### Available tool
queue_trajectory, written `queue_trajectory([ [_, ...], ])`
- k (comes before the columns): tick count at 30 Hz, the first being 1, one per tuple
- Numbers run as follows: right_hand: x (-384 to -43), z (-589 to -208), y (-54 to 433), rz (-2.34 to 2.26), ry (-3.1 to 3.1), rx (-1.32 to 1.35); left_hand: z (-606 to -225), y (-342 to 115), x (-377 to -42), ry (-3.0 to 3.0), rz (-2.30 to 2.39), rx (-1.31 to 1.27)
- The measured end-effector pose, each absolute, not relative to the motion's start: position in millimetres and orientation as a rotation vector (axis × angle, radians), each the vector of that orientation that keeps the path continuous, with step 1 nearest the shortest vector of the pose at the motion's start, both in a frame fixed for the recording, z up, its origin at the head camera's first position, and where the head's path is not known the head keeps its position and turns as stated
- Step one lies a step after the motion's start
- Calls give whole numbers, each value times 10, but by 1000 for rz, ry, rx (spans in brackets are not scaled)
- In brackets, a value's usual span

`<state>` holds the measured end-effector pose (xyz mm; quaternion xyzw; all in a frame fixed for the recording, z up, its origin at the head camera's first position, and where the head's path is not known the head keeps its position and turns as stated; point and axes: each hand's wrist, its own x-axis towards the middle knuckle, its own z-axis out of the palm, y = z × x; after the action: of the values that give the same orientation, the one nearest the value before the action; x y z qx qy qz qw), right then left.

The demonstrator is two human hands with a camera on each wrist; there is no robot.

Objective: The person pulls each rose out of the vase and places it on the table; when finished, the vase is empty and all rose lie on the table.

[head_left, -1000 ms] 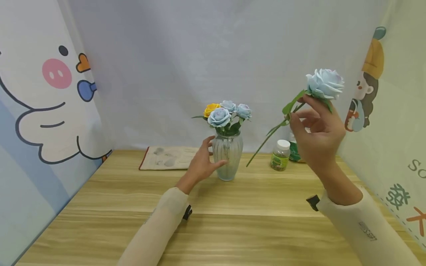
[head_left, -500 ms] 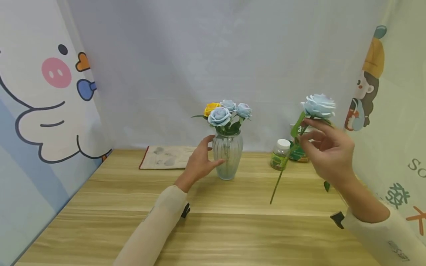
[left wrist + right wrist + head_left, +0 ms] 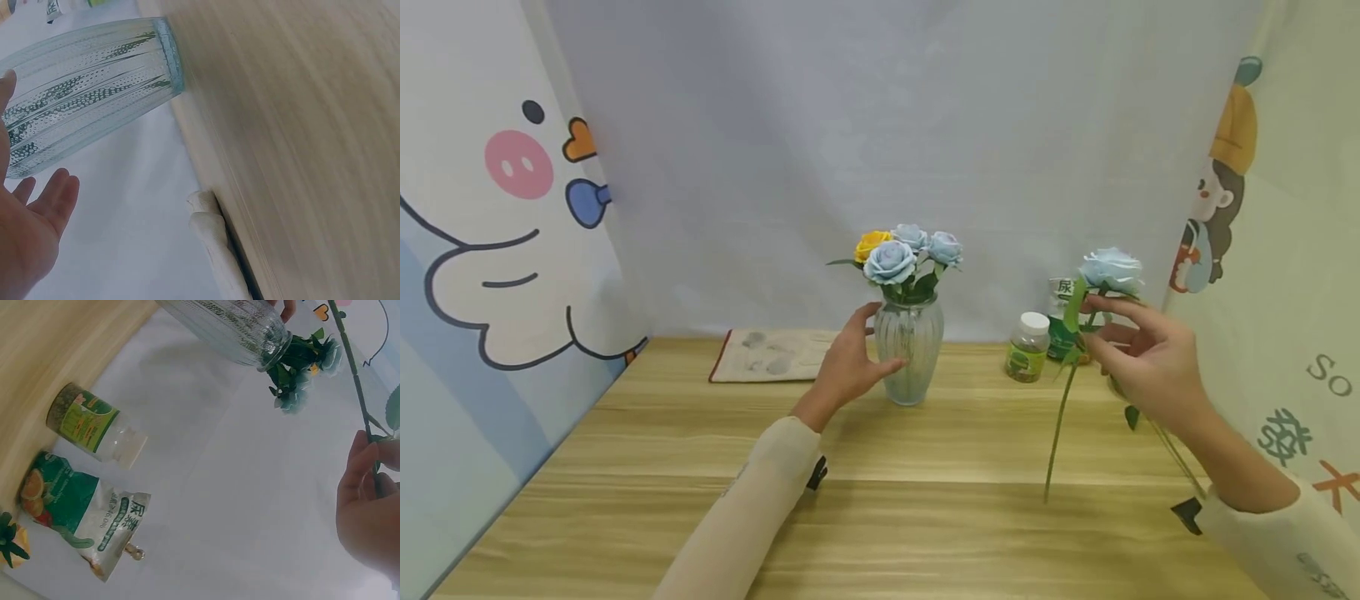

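A ribbed clear glass vase (image 3: 910, 354) stands on the wooden table, holding several light blue roses (image 3: 891, 262) and a yellow rose (image 3: 872, 245). My left hand (image 3: 842, 367) is at the vase's left side, thumb across its front. Its other fingers (image 3: 59, 200) stay loosely extended and spread from the glass in the left wrist view. To the right, my right hand (image 3: 1150, 358) pinches the stem of another light blue rose (image 3: 1111, 269) just below the bloom. That rose is upright, its long stem (image 3: 1058, 433) hanging down over the table.
White-capped jar (image 3: 1028, 348) and green-white bag (image 3: 1063, 321) stand at the back right; a clip (image 3: 134, 551) is on the bag. Behind the right hand lies another stem (image 3: 1180, 454), with a yellow flower (image 3: 19, 544) near the bag. Cotton gloves (image 3: 767, 354) lie left of the vase.
My right hand has lowered the blue rose and moved slightly right; its stem has swung from slanting to nearly upright. My left hand stays at the vase.
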<state>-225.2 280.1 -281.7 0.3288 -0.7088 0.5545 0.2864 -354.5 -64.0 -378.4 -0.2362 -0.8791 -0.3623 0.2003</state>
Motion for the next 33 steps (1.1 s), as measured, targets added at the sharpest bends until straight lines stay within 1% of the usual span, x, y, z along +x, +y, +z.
queue_trajectory([
  [8,-2306,-3008,3037,1600,-2051,808,-3793,-616,-3558,-2436,-1028,-663],
  [14,-2352,-3160,3170,1491,-2229,724,-3809,-620,-3572,-2433,-1077,-676],
  [22,-2432,-3255,3312,1384,-2383,617,-3825,-637,-3594,-2411,-1082,-668],
  [33,-2639,-3433,3595,1390,-2516,420,-3845,-613,-3584,-2413,-1034,-678],
])
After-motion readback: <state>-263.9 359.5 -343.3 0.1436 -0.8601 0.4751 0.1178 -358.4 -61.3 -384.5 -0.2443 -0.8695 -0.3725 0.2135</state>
